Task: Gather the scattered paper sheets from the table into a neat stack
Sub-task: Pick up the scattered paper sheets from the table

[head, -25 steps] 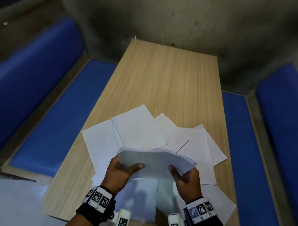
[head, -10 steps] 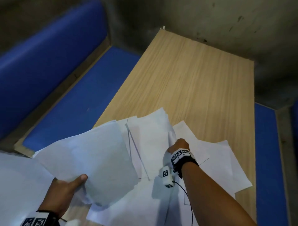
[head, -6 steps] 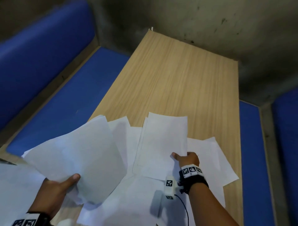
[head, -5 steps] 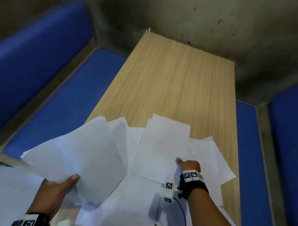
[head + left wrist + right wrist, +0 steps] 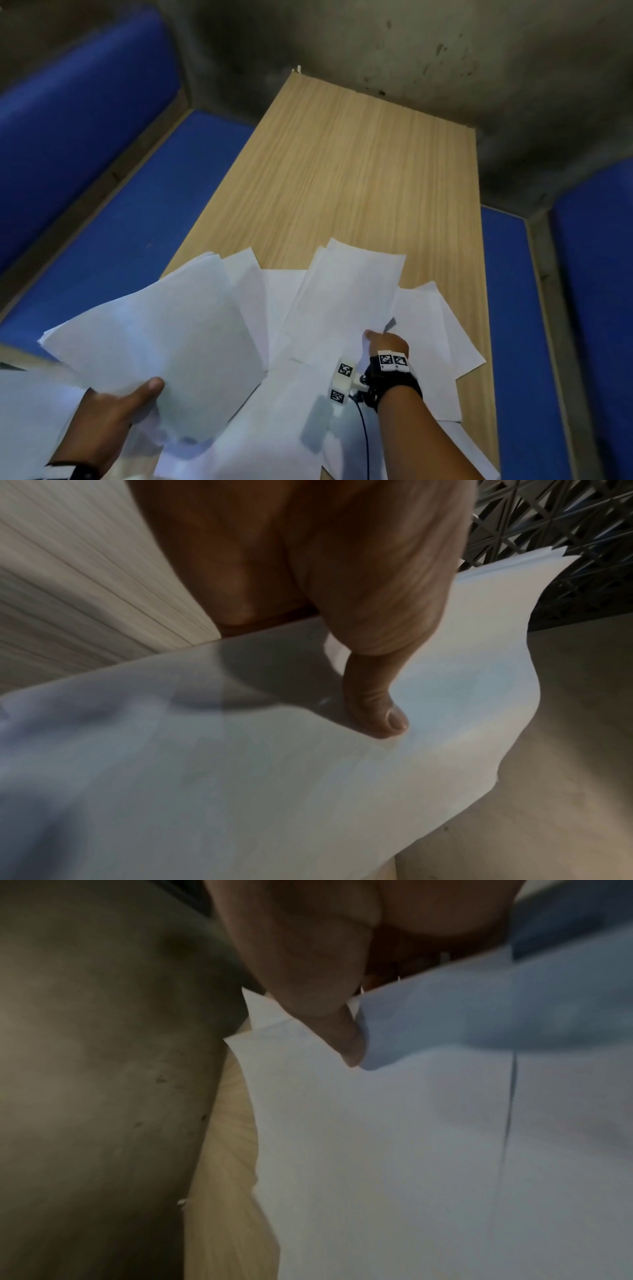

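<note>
Paper sheets (image 5: 346, 305) fanned across near worktop (image 5: 359, 164) | left hand (image 5: 102, 421) grips gathered bundle (image 5: 154, 342) | right hand (image 5: 385, 342) pinches a sheet's corner | risk: one-corner pull could crease it or drag neighbours off the edge

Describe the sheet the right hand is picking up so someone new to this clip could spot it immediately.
Start at the wooden table and look at the spread of white paper on its near half. The sheet reaches farthest up the table, lying on top of the others. It alone has its near corner pinched by the right hand; the left hand holds a separate bundle off to the side.
</note>
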Demonstrator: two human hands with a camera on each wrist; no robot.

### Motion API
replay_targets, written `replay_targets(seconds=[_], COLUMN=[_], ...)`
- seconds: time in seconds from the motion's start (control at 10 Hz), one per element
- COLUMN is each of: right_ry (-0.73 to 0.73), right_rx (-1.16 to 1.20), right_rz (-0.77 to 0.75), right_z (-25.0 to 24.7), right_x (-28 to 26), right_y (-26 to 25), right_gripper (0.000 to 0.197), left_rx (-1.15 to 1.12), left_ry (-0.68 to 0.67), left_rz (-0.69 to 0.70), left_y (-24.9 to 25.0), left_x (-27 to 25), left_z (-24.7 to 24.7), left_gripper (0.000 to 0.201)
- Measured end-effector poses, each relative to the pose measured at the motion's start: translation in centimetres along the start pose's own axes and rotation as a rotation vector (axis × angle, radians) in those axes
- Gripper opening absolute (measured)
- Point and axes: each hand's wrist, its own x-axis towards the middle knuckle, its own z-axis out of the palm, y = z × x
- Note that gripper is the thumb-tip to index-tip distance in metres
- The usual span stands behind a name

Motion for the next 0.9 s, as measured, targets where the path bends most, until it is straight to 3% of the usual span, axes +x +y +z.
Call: replay_targets(seconds=[0.1,0.2,0.3,0.4,0.5,0.6,0.7,0.8,0.9], right_ry=[0.086,0.101,0.109,0.125,0.137,0.15,0.152,0.153,0.179], right_rx=[0.033,0.0,0.017,-0.056,-0.191,-0.323,-0.43,-0.477,-0.507], right_rz=[-0.139,-0.285,-0.381,-0.379,-0.313,-0.231,-0.152,-0.087,-0.036], right_z=[-2.0,-4.9,-8.4,-11.3,-13.1,-13.8,-13.8,-13.5,-13.2], right_x=[0.6,0.3,0.9,1.7,2.9,4.5,6.0,7.2,7.8], right_y=[-0.5,-0.6,0.1,1.1,2.0,3.0,4.0,4.8,4.9], right_gripper=[0.018,0.02,0.019,0.018,0.013,0.014,0.025,0.036,0.027], left_rx=[0.07,0.015,0.017,0.086,0.04,0.1,0.098,0.11,0.068], left_ry=[-0.02,-0.035,-0.079,-0.026,-0.024,-0.006,-0.013,-0.043,-0.041], left_rz=[0.076,0.011,0.032,0.076,0.087,0.095,0.115,0.127,0.141], left_y=[-2.5,-1.8,-1.7,-0.9,-0.7,-0.5,0.6,1.8,2.1], left_x=[1.5,0.6,0.3,0.0,-0.1,-0.4,-1.0,-2.0,-2.5], left_z=[-0.3,0.0,0.8,1.5,2.1,2.5,3.0,3.4,3.7], left_gripper=[0.074,0.062,0.052,0.064,0.059,0.08,0.044,0.023,0.023])
